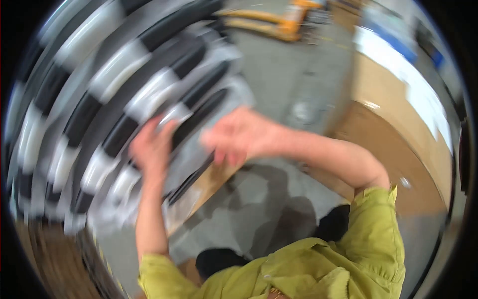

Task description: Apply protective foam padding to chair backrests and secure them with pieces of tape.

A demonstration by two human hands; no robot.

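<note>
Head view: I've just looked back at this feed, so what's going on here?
A person in a yellow-green shirt is reaching with both hands toward rows of long black bars banded with pale wrapping. The left hand is at the wrapping near the closest bars; the right hand is beside it, fingers curled. Blur hides whether either grips anything. An orange pallet jack stands beyond, and brown cardboard is to the right.

My right grip [243, 133] is smeared by blur, so I cannot tell whether its fingers hold anything. My left grip [153, 145] blurs too, its contact with the wrapped black bars [118, 135] unclear. The top edge cuts off the orange pallet truck [296, 22].
</note>
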